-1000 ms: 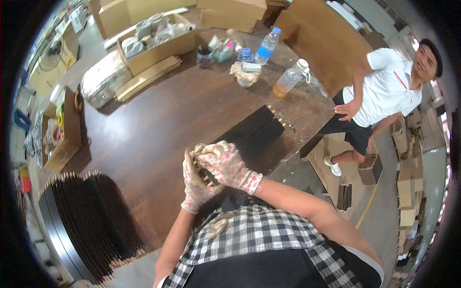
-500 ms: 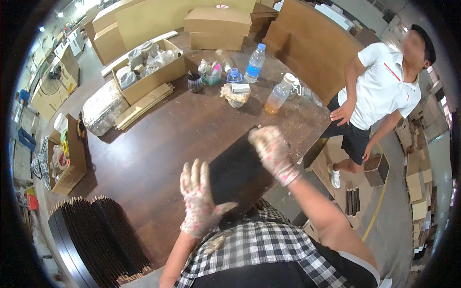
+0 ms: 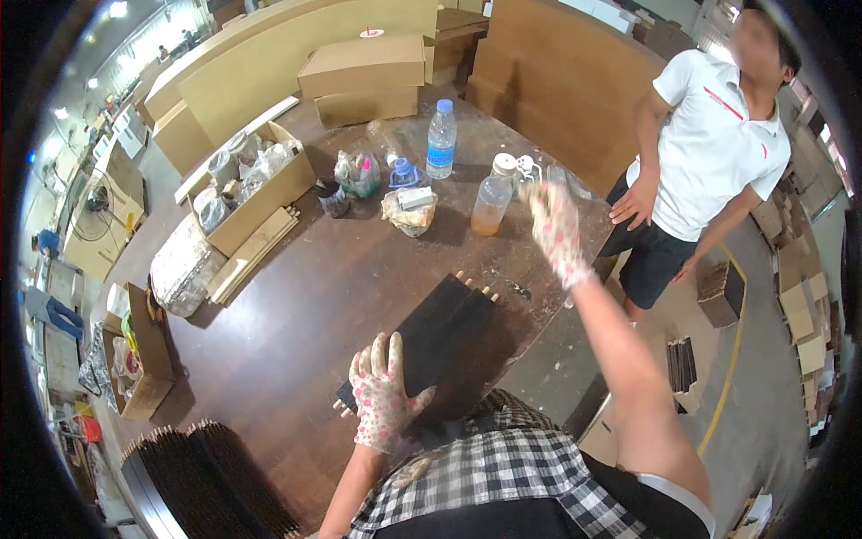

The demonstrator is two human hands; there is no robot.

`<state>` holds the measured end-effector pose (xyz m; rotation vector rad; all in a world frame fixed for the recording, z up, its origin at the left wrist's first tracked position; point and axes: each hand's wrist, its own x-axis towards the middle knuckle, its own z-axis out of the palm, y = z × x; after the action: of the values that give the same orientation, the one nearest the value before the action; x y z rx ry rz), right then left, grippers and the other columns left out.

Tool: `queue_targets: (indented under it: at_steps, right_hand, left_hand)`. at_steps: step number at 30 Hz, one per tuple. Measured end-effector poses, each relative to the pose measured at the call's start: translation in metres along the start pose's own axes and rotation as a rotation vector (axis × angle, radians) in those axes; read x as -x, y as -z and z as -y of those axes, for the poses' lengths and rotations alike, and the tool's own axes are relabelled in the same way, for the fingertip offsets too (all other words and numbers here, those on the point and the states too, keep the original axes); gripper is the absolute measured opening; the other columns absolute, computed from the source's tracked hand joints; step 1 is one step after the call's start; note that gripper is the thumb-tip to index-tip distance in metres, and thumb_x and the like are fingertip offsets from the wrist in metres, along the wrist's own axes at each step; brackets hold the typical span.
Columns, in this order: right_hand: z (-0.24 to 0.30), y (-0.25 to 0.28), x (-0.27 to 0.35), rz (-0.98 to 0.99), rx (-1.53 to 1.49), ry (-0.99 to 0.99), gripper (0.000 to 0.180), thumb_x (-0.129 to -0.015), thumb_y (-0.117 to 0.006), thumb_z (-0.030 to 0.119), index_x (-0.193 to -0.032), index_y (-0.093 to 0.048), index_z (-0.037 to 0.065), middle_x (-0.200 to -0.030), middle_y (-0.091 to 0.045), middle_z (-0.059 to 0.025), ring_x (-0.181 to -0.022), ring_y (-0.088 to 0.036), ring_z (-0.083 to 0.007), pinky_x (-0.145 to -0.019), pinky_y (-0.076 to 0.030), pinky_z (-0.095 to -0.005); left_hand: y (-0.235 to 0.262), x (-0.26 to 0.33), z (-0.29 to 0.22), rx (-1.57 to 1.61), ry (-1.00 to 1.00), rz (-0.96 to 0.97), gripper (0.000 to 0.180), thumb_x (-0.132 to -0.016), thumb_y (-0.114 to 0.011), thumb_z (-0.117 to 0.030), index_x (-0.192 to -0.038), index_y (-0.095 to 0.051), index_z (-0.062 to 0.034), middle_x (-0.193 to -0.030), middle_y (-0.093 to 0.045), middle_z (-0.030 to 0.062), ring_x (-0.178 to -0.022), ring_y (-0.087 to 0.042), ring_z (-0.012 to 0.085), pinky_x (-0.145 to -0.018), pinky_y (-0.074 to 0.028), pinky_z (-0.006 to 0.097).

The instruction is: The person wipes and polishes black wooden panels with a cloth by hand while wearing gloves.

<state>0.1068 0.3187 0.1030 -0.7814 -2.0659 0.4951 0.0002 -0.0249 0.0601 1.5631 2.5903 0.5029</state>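
1. Head view: the left hand, in a patterned glove, lies flat with fingers spread on the near end of a dark panel, pressing it rather than gripping it.
2. The dark panel, with pale dowel pegs at both ends, rests on the brown table near its front edge, angled toward the right edge.
3. The right hand, also gloved, is raised above the table's right edge, fingers loosely open and holding nothing, near an amber-filled bottle.
4. A clear water bottle stands toward the far edge.
5. A person in a white shirt stands beyond the right edge.
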Motion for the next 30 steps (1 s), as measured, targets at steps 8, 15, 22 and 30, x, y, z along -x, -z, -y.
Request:
queue_targets:
  at_steps: [8, 15, 22, 30]
  right_hand:
    - [-0.016, -0.055, -0.082, 0.08, 0.713, 0.545, 0.016, -0.091, -0.055, 0.018, -0.103, -0.059, 0.008, -0.098, -0.058, -0.0107, -0.09, -0.057, -0.0254, -0.08, -0.048, -0.0382]
    - [0.004, -0.042, -0.086, 0.434, 0.53, 0.219, 0.035, -0.091, -0.062, 0.032, -0.117, -0.055, 0.01, -0.109, -0.061, -0.0173, -0.092, -0.066, -0.032, -0.072, -0.056, -0.0412]
    - [-0.044, -0.038, -0.088, 0.17, 0.299, 0.21, 0.038, -0.092, -0.058, 0.038, -0.119, -0.059, 0.011, -0.119, -0.063, -0.0141, -0.111, -0.06, -0.0302, -0.094, -0.049, -0.0423]
    - [-0.107, -0.021, 0.01, -0.172, -1.395, -1.258, 0.02, -0.097, -0.055, 0.032, -0.101, -0.058, 0.013, -0.076, -0.062, -0.0021, -0.049, -0.052, -0.0115, -0.037, -0.037, -0.0218]
  left_hand:
    - [0.008, 0.001, -0.005, -0.034, 0.04, 0.009, 0.1, -0.059, -0.082, -0.041, -0.141, -0.039, -0.0024, -0.144, -0.039, 0.0196, -0.132, -0.036, 0.0379, -0.113, -0.024, 0.051]
    - [0.01, 0.0, -0.004, 0.006, 0.065, 0.051, 0.107, -0.054, -0.085, -0.045, -0.141, -0.04, -0.003, -0.146, -0.036, 0.0202, -0.135, -0.033, 0.0398, -0.114, -0.021, 0.054]
    - [0.012, -0.015, -0.02, -0.075, 0.05, 0.009, 0.104, -0.058, -0.085, -0.048, -0.144, -0.039, -0.0108, -0.149, -0.033, 0.0195, -0.139, -0.026, 0.0427, -0.115, -0.016, 0.057]
    - [-0.003, -0.004, -0.021, -0.111, -0.068, 0.077, 0.068, -0.075, -0.076, -0.035, -0.137, -0.049, -0.0251, -0.146, -0.039, 0.0171, -0.136, -0.03, 0.0481, -0.112, -0.021, 0.063]
